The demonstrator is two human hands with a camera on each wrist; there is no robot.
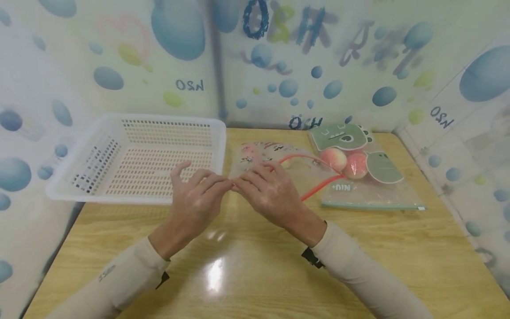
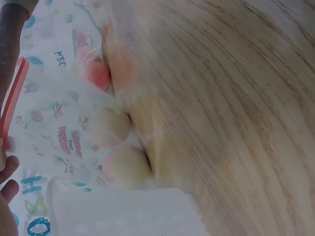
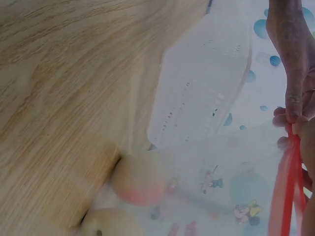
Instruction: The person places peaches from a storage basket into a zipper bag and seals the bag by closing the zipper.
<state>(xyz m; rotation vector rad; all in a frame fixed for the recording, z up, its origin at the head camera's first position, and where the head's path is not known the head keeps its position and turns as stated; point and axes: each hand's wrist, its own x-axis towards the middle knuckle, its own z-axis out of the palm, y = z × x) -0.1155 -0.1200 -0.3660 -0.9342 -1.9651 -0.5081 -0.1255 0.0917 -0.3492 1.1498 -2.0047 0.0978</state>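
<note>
A clear zip bag [image 1: 260,148] with small cartoon prints stands upright on the table, its red zip strip [image 1: 320,187] along the top. Two pale pinkish peaches [image 2: 126,167] lie at the bag's bottom, partly blurred in both wrist views. At the strip's left end, my left hand [image 1: 195,199] pinches the corner between thumb and finger. Right beside it, my right hand [image 1: 275,195] pinches the red strip, fingertips meeting the left ones. Right of the hands, the strip's two edges spread apart in a loop. The hands hide part of the bag in the head view.
A white perforated plastic basket [image 1: 221,146] stands on the left of the wooden table [image 1: 255,274]. At the back right lies another zip bag [image 1: 372,197] with green prints, two pinkish-red peaches [image 1: 356,165] showing in it. A patterned wall [image 1: 247,66] borders the back.
</note>
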